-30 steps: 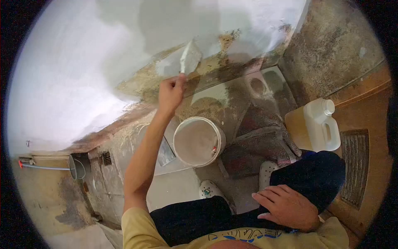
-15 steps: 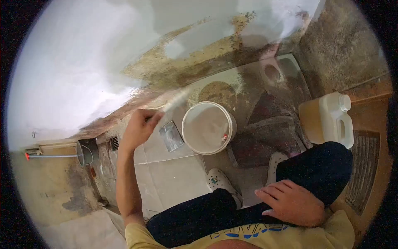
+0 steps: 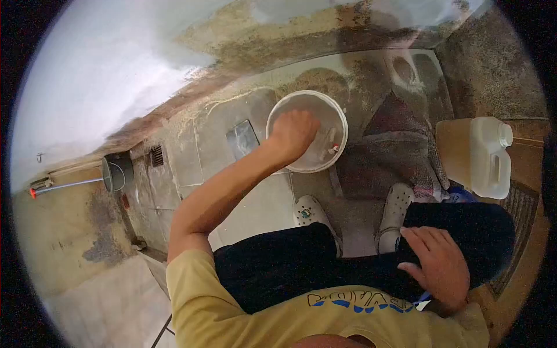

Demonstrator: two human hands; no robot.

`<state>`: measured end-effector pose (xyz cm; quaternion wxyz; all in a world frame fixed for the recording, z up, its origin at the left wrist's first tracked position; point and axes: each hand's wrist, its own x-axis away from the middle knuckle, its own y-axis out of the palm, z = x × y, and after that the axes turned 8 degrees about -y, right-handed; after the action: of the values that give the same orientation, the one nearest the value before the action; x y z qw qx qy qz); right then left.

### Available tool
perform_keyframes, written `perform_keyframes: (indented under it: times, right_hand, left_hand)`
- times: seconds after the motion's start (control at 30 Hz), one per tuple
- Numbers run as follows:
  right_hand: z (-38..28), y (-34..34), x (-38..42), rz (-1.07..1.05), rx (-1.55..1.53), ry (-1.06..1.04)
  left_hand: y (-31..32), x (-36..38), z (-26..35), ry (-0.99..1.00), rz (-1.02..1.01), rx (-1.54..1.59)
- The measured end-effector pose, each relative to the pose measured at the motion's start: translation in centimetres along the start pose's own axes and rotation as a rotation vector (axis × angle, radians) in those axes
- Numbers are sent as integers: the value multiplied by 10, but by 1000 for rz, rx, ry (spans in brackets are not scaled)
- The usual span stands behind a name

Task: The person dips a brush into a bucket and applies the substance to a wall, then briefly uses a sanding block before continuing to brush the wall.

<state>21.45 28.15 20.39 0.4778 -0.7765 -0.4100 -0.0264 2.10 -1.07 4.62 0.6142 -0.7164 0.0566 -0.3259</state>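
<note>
My left hand (image 3: 294,134) is over the mouth of a round white bucket (image 3: 343,130), its fingers curled closed. Whatever it holds, if anything, is hidden beneath the knuckles. Pale, cloudy contents fill the bucket's inside, and a small red-and-white piece (image 3: 335,149) shows near the inner wall. Just left of the bucket, a flat grey rectangular plate (image 3: 242,140) lies on the floor tiles. My right hand (image 3: 438,265) rests palm down on my dark trouser leg, fingers stretched out and thumb apart, holding nothing.
A large translucent jug (image 3: 476,153) of yellowish liquid stands at the right. A dark woven sack (image 3: 383,165) lies between it and the bucket. Left, a dark pail (image 3: 117,172) stands near a blue pole (image 3: 75,187). The wall (image 3: 249,37) ahead is stained and patchy.
My left hand has moved right from beside the wall to the bucket; a blurred pale streak by it earlier no longer shows. My right hand stays on my leg. The view has shifted.
</note>
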Motion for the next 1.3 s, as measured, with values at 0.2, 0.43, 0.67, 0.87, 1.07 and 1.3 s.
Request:
perform_keyframes:
  times: [0.2, 0.43, 0.67, 0.87, 1.07, 1.3]
  right_hand:
    - [5, -1, -12, -9, 57, -2]
    - [6, -1, -12, -10, 82, -78]
    - [7, -1, -9, -25, 82, -62]
    - [10, 0, -6, -23, 81, -86]
    - [10, 2, -6, -7, 99, -98]
    - [10, 3, 2, 21, 54, -93]
  left_hand:
    - [7, -7, 14, -49, -35, -2]
    - [10, -8, 16, 24, -5, -4]
    - [46, -22, 10, 101, 112, -17]
    - [14, -15, 7, 9, -74, -30]
    - [38, -18, 3, 25, -49, 19]
    - [-14, 18, -41, -73, -72, 187]
